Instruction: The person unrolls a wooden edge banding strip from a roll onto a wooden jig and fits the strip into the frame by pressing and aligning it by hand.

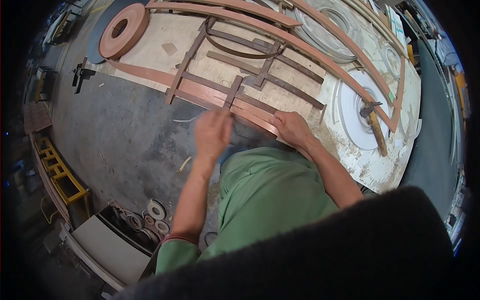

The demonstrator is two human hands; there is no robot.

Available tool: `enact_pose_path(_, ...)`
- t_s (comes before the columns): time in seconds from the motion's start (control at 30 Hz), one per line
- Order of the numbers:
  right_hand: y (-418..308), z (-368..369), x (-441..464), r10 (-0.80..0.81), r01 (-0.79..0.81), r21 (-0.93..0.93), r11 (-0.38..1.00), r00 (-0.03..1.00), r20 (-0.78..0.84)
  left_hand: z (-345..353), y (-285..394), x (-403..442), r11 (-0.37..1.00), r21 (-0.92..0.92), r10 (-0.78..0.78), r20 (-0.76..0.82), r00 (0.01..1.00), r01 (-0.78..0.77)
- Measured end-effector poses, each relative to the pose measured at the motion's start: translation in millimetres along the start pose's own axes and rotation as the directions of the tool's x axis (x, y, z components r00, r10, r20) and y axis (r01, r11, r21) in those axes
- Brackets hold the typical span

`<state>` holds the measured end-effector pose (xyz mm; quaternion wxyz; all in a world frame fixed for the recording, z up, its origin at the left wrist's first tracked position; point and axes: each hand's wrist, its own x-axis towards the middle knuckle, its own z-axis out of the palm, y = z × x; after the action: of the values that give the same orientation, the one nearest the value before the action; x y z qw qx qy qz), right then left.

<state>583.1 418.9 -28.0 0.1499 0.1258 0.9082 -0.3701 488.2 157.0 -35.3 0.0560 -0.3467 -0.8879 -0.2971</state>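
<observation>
My left hand (214, 131) is curled closed at the near table edge, slightly blurred, by the lower end of a short dark brown strip (233, 92). What its fingers hold is hidden. Closed around the near edge, my right hand (292, 129) grips the end of a glossy reddish-brown edge banding strip (202, 92). This strip runs left along the table edge toward a large roll of edge banding (124, 31). Beyond my hands, several dark brown strips (295, 91) lie crossed on the board, with a thin curved band (240, 53) over them.
A hammer (374, 127) with a wooden handle rests on a white coil (352, 112) at the right. Long reddish-brown curved pieces (300, 40) span the table's far side. Small rolls (156, 210) and a yellow frame (59, 172) stand lower left.
</observation>
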Motion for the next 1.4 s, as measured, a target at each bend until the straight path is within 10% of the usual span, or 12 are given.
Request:
enact_pose_path(0.47, -5, -16, -9, -0.084, 0.084, 0.184, 0.979, 0.996, -0.008, 51, 36, 0, 0.994, 0.103, 0.051, -0.054, 0.997, -0.045)
enact_pose_path(0.87, -21, 5, -7, -0.467, 0.338, -0.379, 0.861, 0.823, -0.325, 41, 18, -3, 0.998, -0.044, -0.058, -0.248, 0.967, 0.048)
enact_pose_path(1.1, -35, 32, 32, -0.631, 0.567, -0.293, 0.770, 0.745, -0.215, 35, 16, -5, 0.971, -0.191, -0.195, -0.274, 0.942, 0.146)
enact_pose_path(1.4, -70, 66, 17, -0.208, 0.188, -0.090, 0.978, 0.893, -0.400, 16, -8, 7, 0.935, -0.352, -0.099, -0.134, 0.986, 0.046)
